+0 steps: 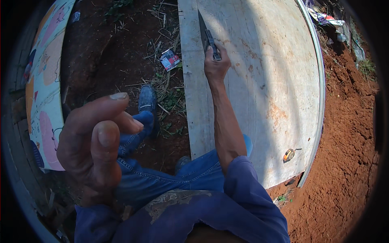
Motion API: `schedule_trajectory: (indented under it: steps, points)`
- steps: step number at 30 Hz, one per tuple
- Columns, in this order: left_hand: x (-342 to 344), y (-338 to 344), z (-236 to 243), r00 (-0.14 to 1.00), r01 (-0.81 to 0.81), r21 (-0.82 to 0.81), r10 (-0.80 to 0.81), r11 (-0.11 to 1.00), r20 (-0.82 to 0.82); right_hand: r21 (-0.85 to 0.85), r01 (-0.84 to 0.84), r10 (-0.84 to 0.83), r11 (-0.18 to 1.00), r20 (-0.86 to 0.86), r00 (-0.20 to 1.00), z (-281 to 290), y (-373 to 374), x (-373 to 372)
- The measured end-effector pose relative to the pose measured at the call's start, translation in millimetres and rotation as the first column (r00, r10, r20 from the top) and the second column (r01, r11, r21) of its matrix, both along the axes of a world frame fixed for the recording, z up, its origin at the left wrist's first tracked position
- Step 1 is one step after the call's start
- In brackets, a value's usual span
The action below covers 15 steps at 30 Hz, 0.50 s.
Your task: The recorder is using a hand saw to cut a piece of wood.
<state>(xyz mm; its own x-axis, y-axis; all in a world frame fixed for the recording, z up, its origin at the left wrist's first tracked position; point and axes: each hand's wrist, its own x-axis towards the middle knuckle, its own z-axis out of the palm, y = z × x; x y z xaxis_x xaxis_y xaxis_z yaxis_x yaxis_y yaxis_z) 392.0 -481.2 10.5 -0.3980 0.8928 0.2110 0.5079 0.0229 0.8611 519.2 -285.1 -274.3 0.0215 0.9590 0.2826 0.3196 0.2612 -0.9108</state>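
Note:
My right hand (217,65) is closed around the dark handle of a handsaw (209,38). The saw's blade points away from me, along a line near the left edge of a large pale wooden board (243,101). Close to the camera, at the left, my left hand (93,141) is raised in the air. Its fingers are loosely bent, with the thumb apart from them, and nothing shows in it. On the board's near right part lies a yellow and black tape measure (288,155) with a short end sticking out.
A panel with colourful printed shapes (50,93) stands along the left side. Between it and the board, dark soil holds dry straw, weeds and a crumpled red and blue packet (169,60). A metal strip (320,69) borders the board's right edge, beside red earth (344,141).

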Motion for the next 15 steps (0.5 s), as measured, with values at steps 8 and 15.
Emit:
schedule_trajectory:
  steps: [8,15]
  points:
    - [-40.5,-21.9,4.1,0.986,-0.158,0.085,0.152,0.984,0.076,-0.262,-0.035,0.014,0.964,-0.079,0.997,62.3,-187.5,126.8]
    - [-20.7,0.3,-12.3,0.902,0.037,0.122,-0.085,0.992,0.423,0.136,0.029,-0.04,0.99,0.076,0.996,0.6,-11.3,24.9]
